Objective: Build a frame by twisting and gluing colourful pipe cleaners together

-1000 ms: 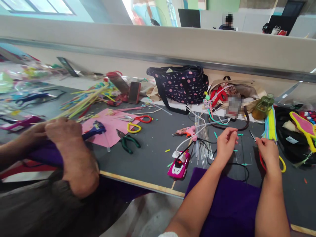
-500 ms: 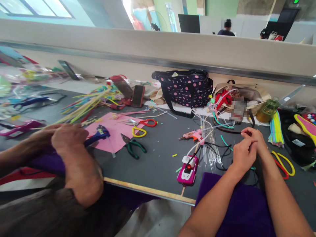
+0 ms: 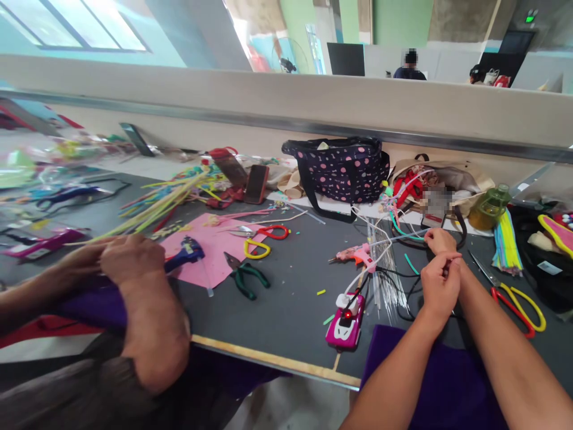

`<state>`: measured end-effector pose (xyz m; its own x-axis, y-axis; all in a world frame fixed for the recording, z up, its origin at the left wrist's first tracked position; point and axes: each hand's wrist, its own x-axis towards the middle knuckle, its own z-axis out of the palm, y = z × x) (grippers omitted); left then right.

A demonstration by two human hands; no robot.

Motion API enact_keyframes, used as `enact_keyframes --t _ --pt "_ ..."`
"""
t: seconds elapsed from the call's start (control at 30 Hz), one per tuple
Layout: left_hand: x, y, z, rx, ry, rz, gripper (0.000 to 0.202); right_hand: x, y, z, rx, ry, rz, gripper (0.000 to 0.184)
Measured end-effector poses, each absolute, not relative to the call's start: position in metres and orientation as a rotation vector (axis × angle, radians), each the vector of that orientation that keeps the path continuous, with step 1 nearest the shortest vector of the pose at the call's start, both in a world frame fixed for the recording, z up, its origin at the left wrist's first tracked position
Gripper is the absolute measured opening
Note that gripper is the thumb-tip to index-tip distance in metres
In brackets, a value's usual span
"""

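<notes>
My left hand [image 3: 441, 283] is closed with curled fingers, close against my right wrist. Whatever it may hold is hidden. Just beyond it, my right hand [image 3: 441, 242] has its fingers pinched together. Its fingertips meet the ends of a teal pipe cleaner [image 3: 396, 226] and a thin pale stick in the picture, but I cannot tell whether they grip either. Left of my hands lies a pink glue gun [image 3: 364, 257] over a bundle of clear thin strips [image 3: 387, 286]. Red-and-yellow-handled scissors [image 3: 514, 298] rest right of my forearm.
A magenta power strip [image 3: 345, 325] with plugs sits near the table edge [image 3: 277, 361]. A co-worker's hands [image 3: 132, 257] are at the left by a blue glue gun [image 3: 185, 254], pliers [image 3: 246, 275] and pink paper [image 3: 206, 233]. A patterned bag [image 3: 344, 170] and green bottle [image 3: 489, 206] stand behind.
My right hand has moved left and forward to the pipe cleaner and stick ends. My left hand stays close to it. The view has tilted up slightly, uncovering more of the scissors.
</notes>
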<state>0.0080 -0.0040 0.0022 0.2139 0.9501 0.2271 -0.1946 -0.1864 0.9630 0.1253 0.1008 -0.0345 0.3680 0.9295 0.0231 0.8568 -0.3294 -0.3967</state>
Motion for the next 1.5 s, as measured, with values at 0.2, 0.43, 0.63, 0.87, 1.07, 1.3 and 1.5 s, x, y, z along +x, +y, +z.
enact_keyframes --t 0.2,0.43,0.63,0.87,1.07,1.3,1.5 --pt "0.007 -0.003 0.004 1.324 0.788 1.278 0.026 0.139 0.098 -0.021 -2.107 -1.541 0.313 0.026" --pt "0.008 0.001 0.002 1.306 0.770 1.308 0.022 0.128 0.088 -0.025 -2.128 -1.512 0.340 0.017" --pt "0.008 0.005 0.001 1.252 0.750 1.305 0.023 0.160 0.050 -0.013 -2.286 -1.317 0.148 0.026" --pt "0.007 0.011 -0.001 1.182 0.766 1.308 0.025 0.239 -0.018 -0.005 -2.660 -0.928 -0.174 0.028" --pt "0.009 0.014 -0.006 1.127 0.757 1.293 0.025 0.257 -0.040 -0.017 -2.763 -0.845 -0.029 0.032" --pt "0.009 0.020 -0.013 1.144 0.768 1.318 0.026 0.254 -0.043 -0.025 -2.764 -0.813 0.061 0.029" --pt "0.009 0.022 -0.017 1.186 0.777 1.339 0.026 0.254 -0.049 -0.024 -2.745 -0.755 0.045 0.037"
